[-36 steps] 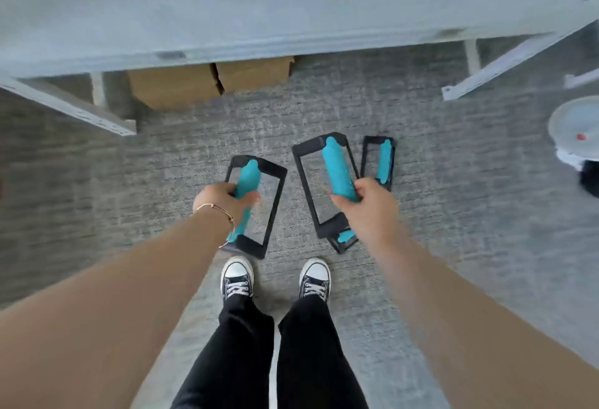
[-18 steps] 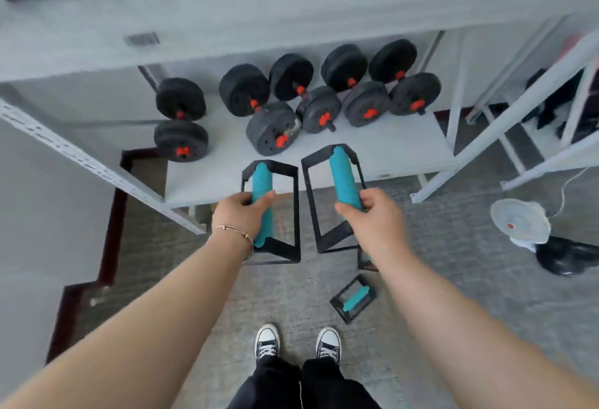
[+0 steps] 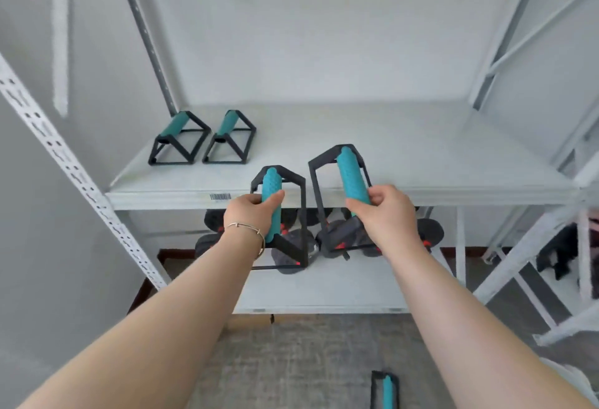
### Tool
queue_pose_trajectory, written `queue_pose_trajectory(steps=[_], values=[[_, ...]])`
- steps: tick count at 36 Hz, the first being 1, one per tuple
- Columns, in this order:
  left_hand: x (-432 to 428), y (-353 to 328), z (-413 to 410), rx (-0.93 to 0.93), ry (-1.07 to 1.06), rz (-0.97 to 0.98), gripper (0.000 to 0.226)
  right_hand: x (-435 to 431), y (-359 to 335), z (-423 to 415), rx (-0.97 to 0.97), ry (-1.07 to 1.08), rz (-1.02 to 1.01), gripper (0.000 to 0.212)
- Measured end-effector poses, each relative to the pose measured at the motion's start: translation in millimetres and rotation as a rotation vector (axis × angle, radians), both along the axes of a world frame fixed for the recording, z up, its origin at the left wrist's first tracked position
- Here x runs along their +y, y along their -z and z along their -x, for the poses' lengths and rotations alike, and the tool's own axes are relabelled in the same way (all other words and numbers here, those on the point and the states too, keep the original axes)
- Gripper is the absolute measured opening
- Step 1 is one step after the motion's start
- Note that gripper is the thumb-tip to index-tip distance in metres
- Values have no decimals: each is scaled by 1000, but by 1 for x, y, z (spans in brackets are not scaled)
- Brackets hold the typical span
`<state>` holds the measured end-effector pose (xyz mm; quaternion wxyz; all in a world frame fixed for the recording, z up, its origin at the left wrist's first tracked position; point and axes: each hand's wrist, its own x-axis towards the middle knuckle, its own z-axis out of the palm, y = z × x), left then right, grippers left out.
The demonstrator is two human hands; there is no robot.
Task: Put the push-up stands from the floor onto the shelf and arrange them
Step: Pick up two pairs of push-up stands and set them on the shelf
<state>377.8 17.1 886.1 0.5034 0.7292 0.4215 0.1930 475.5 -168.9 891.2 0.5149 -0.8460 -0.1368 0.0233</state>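
Gripping one stand each by its teal bar, left hand (image 3: 251, 214) and right hand (image 3: 384, 211) held both lengthwise just short of the shelf (image 3: 421, 162) edge.

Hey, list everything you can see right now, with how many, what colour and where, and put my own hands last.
Push-up stands on shelf: two, black frames with teal handles, side by side at upper shelf's back left.
Push-up stands in hand: two, same colours, in the air at upper shelf's front edge.
Push-up stand on floor: one, same colours, bottom edge, partly cut off.
Upper shelf: one, white.
Lower shelf: one, white.
Dumbbells: black with red parts, on lower shelf; count hidden.
Floor: grey carpet.
Bracelet: one, thin, left wrist.
Left hand: grip closed on one handle.
Right hand: grip closed on the other.
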Motion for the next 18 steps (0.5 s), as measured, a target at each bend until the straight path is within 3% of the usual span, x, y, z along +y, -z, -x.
queue_pose_trajectory(steps=[8,18], values=[[51,-33,-77,-51,53,-37,38,43,-36,-72,-36,59,28,32],[136,-16,-185,-9,96,38,48,119,-25,-159,43,145,79,26]])
